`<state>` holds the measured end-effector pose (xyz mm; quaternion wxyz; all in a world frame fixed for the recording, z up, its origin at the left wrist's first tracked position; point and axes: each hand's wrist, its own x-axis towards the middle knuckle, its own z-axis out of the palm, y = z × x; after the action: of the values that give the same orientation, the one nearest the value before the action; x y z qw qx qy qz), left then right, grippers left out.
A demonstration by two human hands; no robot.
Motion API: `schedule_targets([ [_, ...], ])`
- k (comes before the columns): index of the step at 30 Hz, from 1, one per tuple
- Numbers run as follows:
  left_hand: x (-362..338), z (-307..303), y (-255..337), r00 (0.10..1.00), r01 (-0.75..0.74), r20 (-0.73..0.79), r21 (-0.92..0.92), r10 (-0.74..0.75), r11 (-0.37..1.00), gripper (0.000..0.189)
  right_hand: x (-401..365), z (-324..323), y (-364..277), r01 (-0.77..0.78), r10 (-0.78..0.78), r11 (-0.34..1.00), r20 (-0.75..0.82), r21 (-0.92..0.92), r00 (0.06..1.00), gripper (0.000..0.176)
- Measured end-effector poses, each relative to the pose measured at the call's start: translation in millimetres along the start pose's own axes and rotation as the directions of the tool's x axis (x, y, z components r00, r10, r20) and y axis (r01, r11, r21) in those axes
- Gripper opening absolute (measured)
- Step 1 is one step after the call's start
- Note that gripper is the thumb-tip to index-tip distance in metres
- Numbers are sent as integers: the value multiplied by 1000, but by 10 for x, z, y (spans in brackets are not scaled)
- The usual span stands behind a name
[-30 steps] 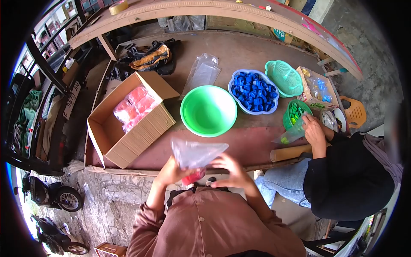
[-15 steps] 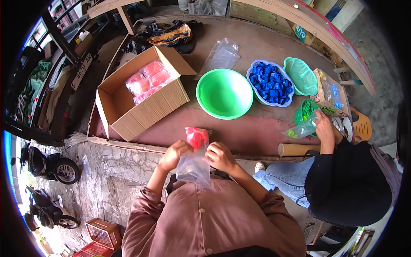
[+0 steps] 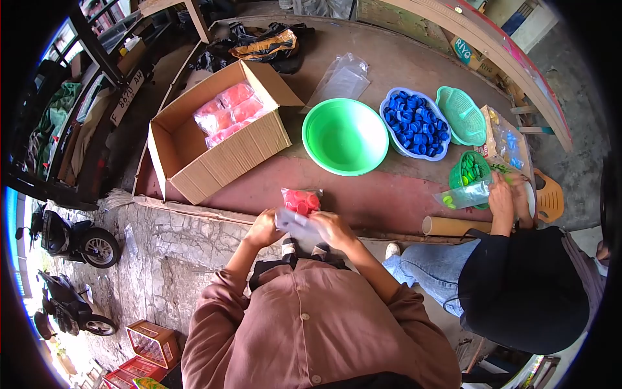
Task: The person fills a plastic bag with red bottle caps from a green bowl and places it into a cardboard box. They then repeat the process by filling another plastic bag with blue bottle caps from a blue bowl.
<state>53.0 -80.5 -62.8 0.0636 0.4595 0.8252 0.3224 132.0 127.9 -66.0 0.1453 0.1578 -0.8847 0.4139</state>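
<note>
A small clear plastic bag of red caps (image 3: 300, 201) lies at the near edge of the reddish table (image 3: 376, 194), its open end pulled toward me. My left hand (image 3: 264, 228) and my right hand (image 3: 332, 228) both grip that clear end, folding it between them just below the red caps. An empty green bowl (image 3: 345, 136) stands beyond the bag. To its left is an open cardboard box (image 3: 220, 139) holding several packed bags of red caps (image 3: 227, 113).
A blue bowl of blue caps (image 3: 414, 123), a teal basket (image 3: 461, 115) and a green basket of green caps (image 3: 468, 170) stand at the right. A person in black at my right holds a clear bag (image 3: 463, 194). Empty clear bags (image 3: 340, 81) lie at the back. A cardboard tube (image 3: 453, 225) rests nearby.
The bag was lifted upright in front of me, then brought down onto the table edge. Both hands now fold its open end close to my chest. My view shifted slightly.
</note>
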Motion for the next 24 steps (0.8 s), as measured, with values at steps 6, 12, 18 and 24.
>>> schedule_targets([
  [6, 139, 24, 35, 912, 400, 76, -376, -402, 836, 25, 146, 92, 109, -339, 340, 940, -68, 34, 938, 25],
  [12, 267, 238, -3, 880, 234, -362, -229, -306, 945, 25, 236, 180, 121, -441, 441, 897, -174, 39, 881, 30],
  [18, 271, 475, -370, 774, 545, 125, -630, -621, 553, 33, 239, 245, 285, -522, 541, 840, -172, 146, 823, 25],
  [24, 473, 545, -329, 798, 436, -66, -623, -599, 649, 58, 245, 238, 407, -582, 606, 779, -39, 235, 795, 22],
])
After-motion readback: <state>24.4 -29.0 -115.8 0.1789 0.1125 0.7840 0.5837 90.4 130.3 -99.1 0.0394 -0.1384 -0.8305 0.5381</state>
